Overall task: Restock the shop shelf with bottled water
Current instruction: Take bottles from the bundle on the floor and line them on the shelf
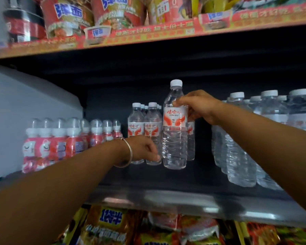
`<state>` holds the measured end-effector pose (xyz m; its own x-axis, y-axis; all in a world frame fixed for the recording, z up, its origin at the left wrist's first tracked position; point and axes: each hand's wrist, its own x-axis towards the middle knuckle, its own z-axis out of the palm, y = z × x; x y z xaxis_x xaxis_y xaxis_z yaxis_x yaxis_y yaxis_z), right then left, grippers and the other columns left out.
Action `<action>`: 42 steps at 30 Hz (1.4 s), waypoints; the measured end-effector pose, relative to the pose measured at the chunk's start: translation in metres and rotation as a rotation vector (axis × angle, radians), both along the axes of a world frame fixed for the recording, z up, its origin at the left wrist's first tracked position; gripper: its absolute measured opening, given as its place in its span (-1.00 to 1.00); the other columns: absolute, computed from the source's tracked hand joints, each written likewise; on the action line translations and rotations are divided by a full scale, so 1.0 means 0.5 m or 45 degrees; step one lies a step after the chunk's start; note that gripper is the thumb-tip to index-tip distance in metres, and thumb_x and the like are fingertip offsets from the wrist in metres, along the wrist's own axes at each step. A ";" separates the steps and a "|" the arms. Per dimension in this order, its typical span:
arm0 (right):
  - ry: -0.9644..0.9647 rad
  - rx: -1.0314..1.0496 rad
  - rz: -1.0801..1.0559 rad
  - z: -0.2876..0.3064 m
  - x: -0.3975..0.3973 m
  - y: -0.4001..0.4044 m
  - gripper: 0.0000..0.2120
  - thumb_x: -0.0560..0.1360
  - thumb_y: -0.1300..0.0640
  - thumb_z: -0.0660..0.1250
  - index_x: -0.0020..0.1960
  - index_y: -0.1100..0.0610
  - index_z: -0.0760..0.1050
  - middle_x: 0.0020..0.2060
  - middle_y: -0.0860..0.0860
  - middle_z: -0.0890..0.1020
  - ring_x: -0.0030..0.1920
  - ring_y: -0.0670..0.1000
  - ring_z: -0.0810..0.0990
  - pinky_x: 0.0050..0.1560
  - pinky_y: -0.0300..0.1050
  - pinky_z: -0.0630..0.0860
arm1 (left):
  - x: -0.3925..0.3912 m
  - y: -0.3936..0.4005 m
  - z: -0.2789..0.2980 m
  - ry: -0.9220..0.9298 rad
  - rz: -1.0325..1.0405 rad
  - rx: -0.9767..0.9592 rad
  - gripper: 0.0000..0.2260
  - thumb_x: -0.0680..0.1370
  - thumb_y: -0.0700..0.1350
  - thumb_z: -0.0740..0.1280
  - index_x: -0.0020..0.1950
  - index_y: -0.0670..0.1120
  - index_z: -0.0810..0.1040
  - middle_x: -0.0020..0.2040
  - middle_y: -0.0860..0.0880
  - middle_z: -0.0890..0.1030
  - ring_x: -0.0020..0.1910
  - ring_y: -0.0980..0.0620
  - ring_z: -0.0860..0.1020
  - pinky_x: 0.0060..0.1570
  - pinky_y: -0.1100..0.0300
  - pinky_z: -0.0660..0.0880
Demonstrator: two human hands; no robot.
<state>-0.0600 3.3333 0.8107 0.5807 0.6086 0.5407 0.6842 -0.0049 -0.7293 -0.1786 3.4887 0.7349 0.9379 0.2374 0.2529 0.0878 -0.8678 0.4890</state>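
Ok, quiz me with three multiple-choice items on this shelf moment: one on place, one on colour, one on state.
1. Where are the pink drink bottles?
A. Left of the water bottles
B. Right of them
C. On the shelf above

2. What colour is the cap of the held water bottle?
A. Blue
B. White
C. Red

3. What is the right hand doing?
A. Hanging idle
B. Pressing the shelf edge
C. Gripping the water bottle at its label

Answers: 1 A, they stand at the left end of the middle shelf; 2 B, the cap shows white; 3 C, fingers curl round the label.
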 end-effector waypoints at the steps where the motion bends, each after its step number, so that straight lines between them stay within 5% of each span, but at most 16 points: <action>1: 0.013 0.004 -0.017 -0.002 0.013 0.014 -0.78 0.47 0.13 0.37 0.04 0.26 0.51 -0.17 0.14 0.66 -0.21 0.07 0.66 -0.11 -0.02 0.61 | 0.018 0.009 -0.005 0.020 -0.014 0.038 -0.81 0.48 -0.13 0.39 0.04 -0.19 0.59 -0.13 0.02 0.58 -0.10 0.10 0.53 -0.05 0.27 0.47; 5: 0.026 -0.015 -0.113 -0.020 0.062 0.065 -0.87 0.45 0.17 0.41 -0.09 0.20 0.51 -0.21 0.12 0.66 -0.27 0.04 0.66 -0.20 -0.07 0.60 | 0.073 0.030 -0.024 0.087 -0.074 0.101 -0.79 0.51 -0.11 0.36 0.09 -0.15 0.58 0.05 -0.03 0.61 0.03 0.09 0.52 0.08 0.25 0.45; 10: 0.075 -0.068 -0.211 -0.044 0.114 0.114 -0.73 0.42 0.16 0.45 0.06 0.26 0.54 -0.10 0.15 0.68 -0.14 0.13 0.69 -0.02 0.12 0.62 | 0.128 0.051 -0.048 0.092 -0.102 0.068 -0.70 0.51 -0.08 0.36 0.23 -0.10 0.50 0.06 -0.04 0.56 0.00 0.08 0.49 -0.07 0.32 0.42; 15: 0.109 -0.072 -0.297 -0.049 0.141 0.140 -0.64 0.40 0.13 0.47 0.12 0.25 0.51 -0.10 0.18 0.68 -0.17 0.19 0.69 -0.05 0.18 0.62 | 0.168 0.072 -0.066 0.101 -0.120 0.066 -0.69 0.51 -0.08 0.36 0.24 -0.07 0.48 0.19 -0.09 0.57 0.10 0.00 0.53 0.08 0.24 0.40; 22: 0.046 -0.115 -0.359 -0.051 0.142 0.159 -0.80 0.45 0.11 0.42 0.00 0.19 0.52 -0.08 0.18 0.67 -0.10 0.20 0.68 -0.02 0.13 0.62 | 0.194 0.075 -0.069 0.139 -0.083 0.175 -0.59 0.51 -0.06 0.35 0.35 -0.05 0.41 0.28 -0.06 0.50 0.24 -0.04 0.48 0.20 0.18 0.38; 27: 0.080 -0.066 -0.341 -0.066 0.128 0.148 -0.71 0.49 0.11 0.38 0.19 0.14 0.49 -0.24 0.04 0.62 -0.28 0.05 0.65 -0.33 -0.09 0.64 | 0.207 0.065 -0.067 0.142 -0.021 0.200 -0.63 0.52 -0.06 0.34 0.31 -0.07 0.45 0.29 -0.07 0.51 0.24 -0.06 0.49 0.29 0.09 0.39; 34: -0.074 -0.138 -0.418 -0.080 0.110 0.118 -0.64 0.50 -0.01 0.35 0.16 0.23 0.48 0.05 0.13 0.60 -0.02 0.12 0.64 0.06 0.04 0.59 | 0.193 0.027 -0.068 0.116 0.068 0.260 -0.62 0.53 -0.10 0.33 0.33 -0.11 0.43 0.30 -0.11 0.49 0.26 -0.08 0.47 0.23 0.17 0.36; 38: -0.341 -0.380 -0.499 -0.106 0.083 0.062 -0.63 0.52 0.23 0.31 0.32 0.18 0.44 0.24 0.11 0.52 0.19 0.08 0.53 0.15 -0.18 0.47 | 0.164 -0.024 -0.060 -0.030 0.122 0.239 -0.71 0.50 -0.19 0.36 0.22 -0.17 0.52 0.20 -0.18 0.56 0.19 -0.14 0.52 0.19 0.14 0.42; 42: -0.597 -0.571 -0.498 -0.152 0.032 -0.021 -0.62 0.53 0.28 0.23 0.33 0.12 0.46 0.30 0.09 0.49 0.27 0.08 0.48 0.22 -0.17 0.41 | 0.121 -0.103 -0.055 -0.112 0.187 0.344 -0.72 0.52 -0.20 0.31 0.23 -0.15 0.51 0.21 -0.13 0.55 0.19 -0.10 0.51 0.21 0.16 0.43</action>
<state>-0.0440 3.3230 0.7344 0.5698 0.6255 0.5330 0.8096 -0.5386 -0.2334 -0.1180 3.4373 0.7075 0.8703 0.2819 0.4039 0.1894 -0.9485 0.2538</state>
